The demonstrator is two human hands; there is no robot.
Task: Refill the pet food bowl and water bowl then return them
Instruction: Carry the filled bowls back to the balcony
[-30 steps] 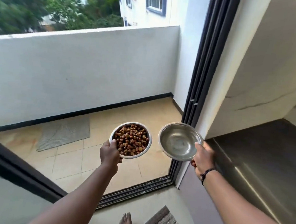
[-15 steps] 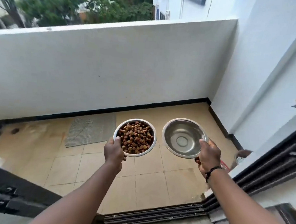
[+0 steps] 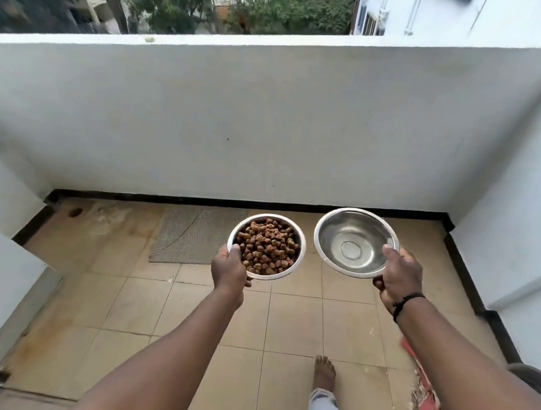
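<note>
My left hand [image 3: 228,270] grips the near rim of a steel food bowl [image 3: 268,247] heaped with brown kibble, held level above the balcony floor. To its right, my right hand [image 3: 398,276], with a black band at the wrist, grips the near right rim of a second steel bowl [image 3: 353,242]. That bowl tilts slightly toward me; its inside shines, and I cannot tell whether water is in it. The two bowls sit side by side, a small gap apart.
A grey mat [image 3: 193,234] lies on the tan tiles against the white parapet wall [image 3: 268,124]. My bare foot [image 3: 324,373] stands on the tiles. A torn red mat [image 3: 425,395] lies at lower right beside a white side wall [image 3: 516,241].
I have stepped through the sliding door onto the balcony. The door frame has dropped out of view, the parapet wall is closer, and both bowls stay held out in front.
</note>
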